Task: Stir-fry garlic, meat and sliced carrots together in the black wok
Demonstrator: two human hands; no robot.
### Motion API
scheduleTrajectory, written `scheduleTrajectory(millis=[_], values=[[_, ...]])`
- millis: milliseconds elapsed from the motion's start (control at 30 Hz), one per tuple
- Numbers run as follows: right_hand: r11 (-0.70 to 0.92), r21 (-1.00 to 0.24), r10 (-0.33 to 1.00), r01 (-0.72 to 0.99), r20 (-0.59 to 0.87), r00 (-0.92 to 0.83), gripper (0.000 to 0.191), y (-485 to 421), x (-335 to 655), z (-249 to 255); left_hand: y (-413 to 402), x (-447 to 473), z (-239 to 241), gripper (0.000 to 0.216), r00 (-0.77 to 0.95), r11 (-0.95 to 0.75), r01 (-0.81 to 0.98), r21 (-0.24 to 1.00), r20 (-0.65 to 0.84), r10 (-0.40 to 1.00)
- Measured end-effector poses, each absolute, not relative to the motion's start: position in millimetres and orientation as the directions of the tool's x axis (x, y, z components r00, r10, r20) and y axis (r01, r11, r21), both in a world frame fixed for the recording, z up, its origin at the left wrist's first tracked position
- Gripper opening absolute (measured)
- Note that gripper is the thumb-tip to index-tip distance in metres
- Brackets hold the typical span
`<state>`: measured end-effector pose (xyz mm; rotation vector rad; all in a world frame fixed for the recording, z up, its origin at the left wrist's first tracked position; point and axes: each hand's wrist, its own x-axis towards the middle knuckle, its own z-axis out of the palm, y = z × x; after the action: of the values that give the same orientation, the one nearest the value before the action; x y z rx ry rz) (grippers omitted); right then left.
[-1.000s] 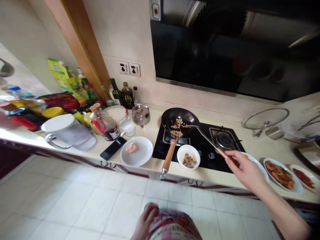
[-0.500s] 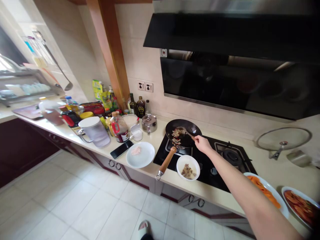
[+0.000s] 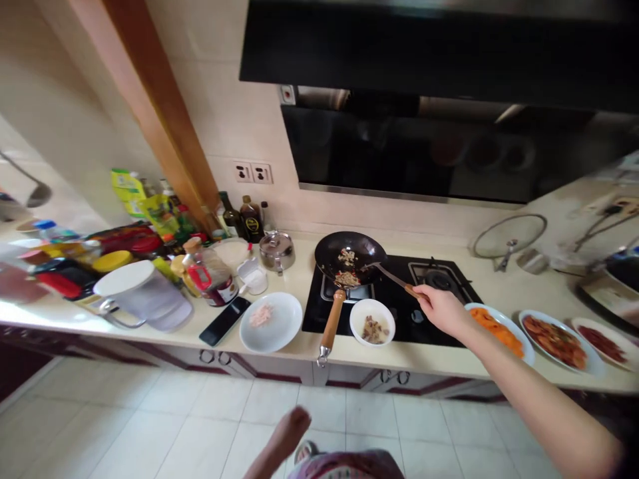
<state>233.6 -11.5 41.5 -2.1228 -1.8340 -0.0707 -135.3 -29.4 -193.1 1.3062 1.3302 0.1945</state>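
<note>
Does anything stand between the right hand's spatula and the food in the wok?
Nothing visible does. The right hand holds the spatula, whose blade reaches into the wok beside the food. The small white bowl sits nearer the counter edge, clear of the shaft.

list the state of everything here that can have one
wok, on the stove, chopped food inside
spatula, head in the wok, handle gripped
right hand, closed on the spatula handle
left hand, low, over the floor
small bowl, partly filled with chopped bits
white plate, nearly bare, a few pink scraps
glass lid, off any pan, standing on edge
pitcher, lid on
phone, screen dark
</note>
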Motion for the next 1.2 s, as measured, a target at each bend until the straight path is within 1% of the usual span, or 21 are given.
scheduleTrajectory(millis=[67, 167, 300, 433, 533, 667, 833, 933, 1000, 1100, 1200], values=[[-0.14, -0.276, 0.944, 0.951, 0.252, 0.212, 0.028, -14, 232, 40, -5, -104, -196, 0.021, 0.377, 0.36, 0.478, 0.801, -0.557, 0.74], [-0.141, -0.389, 0.94, 0.91, 0.237, 0.247, 0.027, -18, 235, 38, 24, -39, -193, 0.028, 0.401, 0.422, 0.301, 0.855, -0.515, 0.757], [-0.119, -0.573, 0.931, 0.811, 0.22, 0.291, 0.029, -23, 249, 33, 40, 30, -182, 0.031, 0.377, 0.552, 0.072, 0.83, -0.535, 0.756], [-0.1, -0.615, 0.948, 0.782, 0.18, 0.263, 0.031, -25, 270, 28, 41, 59, -174, 0.029, 0.34, 0.64, -0.097, 0.762, -0.579, 0.741], [-0.106, -0.635, 0.95, 0.766, 0.163, 0.266, 0.03, -24, 289, 25, 35, 65, -169, 0.026, 0.281, 0.63, -0.186, 0.754, -0.573, 0.77], [-0.073, -0.72, 0.962, 0.69, 0.133, 0.24, 0.032, -15, 315, 19, 9, 57, -152, 0.017, 0.214, 0.566, -0.252, 0.785, -0.526, 0.823], [-0.114, -0.79, 0.976, 0.602, 0.025, 0.218, 0.037, 0, 336, 8, -41, 27, -112, 0.035, 0.221, 0.516, -0.285, 0.808, -0.468, 0.855], [-0.146, -0.855, 0.975, 0.497, -0.041, 0.217, 0.041, 5, 339, 5, -62, 6, -82, 0.037, 0.22, 0.492, -0.306, 0.815, -0.443, 0.869], [-0.147, -0.888, 0.976, 0.436, -0.059, 0.21, 0.041, 7, 339, 3, -67, -7, -63, 0.035, 0.215, 0.472, -0.31, 0.825, -0.423, 0.88], [-0.149, -0.934, 0.973, 0.323, -0.08, 0.217, 0.042, 8, 339, 0, -60, -23, -38, 0.035, 0.136, 0.405, -0.295, 0.866, -0.381, 0.915], [-0.213, -0.965, 0.957, 0.154, -0.174, 0.234, 0.045, 10, 339, -4, -40, -31, -20, 0.031, 0.045, 0.327, -0.304, 0.895, -0.33, 0.943]])
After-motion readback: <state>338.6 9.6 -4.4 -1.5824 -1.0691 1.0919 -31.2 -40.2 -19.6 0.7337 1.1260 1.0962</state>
